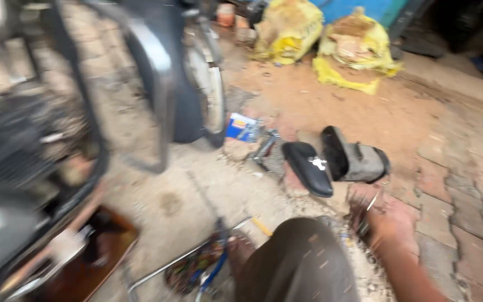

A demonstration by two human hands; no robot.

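Nearest the camera is the person's bent knee [300, 260] in dark brown cloth, low in the middle of the view. Just to the right of the knee, the right hand [389, 226] reaches down to the gritty ground [197, 184]. Its fingers [361, 215] are blurred by motion, so whether they are spread or pinched I cannot tell; a thin pale sliver of metal [372, 201] shows at their tips, but the blur hides whether it is held. The left hand is not seen.

Beyond the knee and slightly right lie two black sandals: one sandal [307, 168] rests sole down with a small metal emblem, and the second sandal [353, 159] is tipped on its side, touching the first. Left of the sandals lie a small blue and white box [241, 127] and some dark metal tools [266, 146].

Left of the knee, a tray of mixed small parts [194, 268] sits on the ground, with a yellow-handled tool [262, 226] between the two. Farther left stand the blurred frame and wheel of a motorcycle [157, 84]. Well beyond the sandals, two yellow sacks [331, 39] slump on reddish dirt.
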